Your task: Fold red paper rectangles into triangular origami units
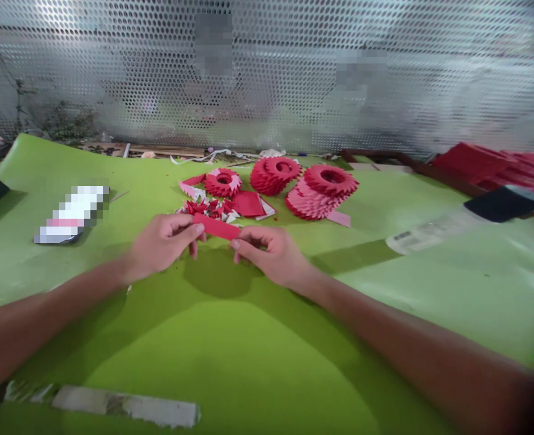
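The flat red paper strip (217,227) looked very light, and probably had the slight stiffness of thin card: it spanned the gap between the hands without visible sag. Being paper, it would likely have taken a crease readily and been easy to bend or tear, so a gentle pinch at each short end seemed the best hold, leaving the middle free of pressure. Its surface seemed matt and unlikely to slip.

The person's bare left hand (158,244) had its thumb laid over the strip's left end, with the curled fingers behind. The person's bare right hand (271,254) pinched the right end between thumb and fingers. Both grips were closed down to the thickness of the paper.

The strip was a plain, even red, long and narrow, its long edges straight; whether it was one layer or folded could not be told. It tilted a little, its right end lower in view, above the smooth green table covering (267,356). Just beyond it, on the far side, lay a loose heap of small red and white folded paper pieces (208,208); farther right stood a pink cylinder of interlocked paper points with a red top (312,202).
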`<state>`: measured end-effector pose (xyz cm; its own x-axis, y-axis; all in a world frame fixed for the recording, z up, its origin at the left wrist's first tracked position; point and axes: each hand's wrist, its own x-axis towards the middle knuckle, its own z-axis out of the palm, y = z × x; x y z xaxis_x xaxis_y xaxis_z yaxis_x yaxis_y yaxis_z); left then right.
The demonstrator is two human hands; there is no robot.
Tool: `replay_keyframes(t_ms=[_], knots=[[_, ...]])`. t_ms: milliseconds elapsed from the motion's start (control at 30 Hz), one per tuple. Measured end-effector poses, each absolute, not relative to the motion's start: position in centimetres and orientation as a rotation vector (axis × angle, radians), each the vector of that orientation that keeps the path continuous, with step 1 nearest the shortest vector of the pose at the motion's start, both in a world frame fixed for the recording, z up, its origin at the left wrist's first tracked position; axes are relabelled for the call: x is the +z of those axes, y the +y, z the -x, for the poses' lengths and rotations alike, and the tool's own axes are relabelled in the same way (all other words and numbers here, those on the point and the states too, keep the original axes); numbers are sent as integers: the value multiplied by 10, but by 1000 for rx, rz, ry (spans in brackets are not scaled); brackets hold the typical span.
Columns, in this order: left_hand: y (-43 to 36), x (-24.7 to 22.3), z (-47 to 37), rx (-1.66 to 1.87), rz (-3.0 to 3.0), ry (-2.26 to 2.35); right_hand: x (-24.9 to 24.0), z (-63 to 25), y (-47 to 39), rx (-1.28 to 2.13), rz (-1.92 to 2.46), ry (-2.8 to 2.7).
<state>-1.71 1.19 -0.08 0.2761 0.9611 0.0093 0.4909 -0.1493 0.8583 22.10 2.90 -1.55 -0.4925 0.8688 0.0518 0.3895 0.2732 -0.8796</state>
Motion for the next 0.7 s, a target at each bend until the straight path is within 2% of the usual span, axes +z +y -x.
replay_keyframes(t_ms=[167,300,400,567,700], knots=[[19,1,26,990,-1746,1325,-19,-223,37,1211,1103,-1841],[12,-4,18,758,-1837,1237,-19,-221,31,1264,968,-1911],[6,-8,13,551,-1925,1166,-15,-218,22,1066,855,-2051],[8,-9,19,565,-1844,1003,-18,-220,18,615,625,-2216],[12,-8,19,499,-1860,1060,-23,-222,20,523,560,-2285]])
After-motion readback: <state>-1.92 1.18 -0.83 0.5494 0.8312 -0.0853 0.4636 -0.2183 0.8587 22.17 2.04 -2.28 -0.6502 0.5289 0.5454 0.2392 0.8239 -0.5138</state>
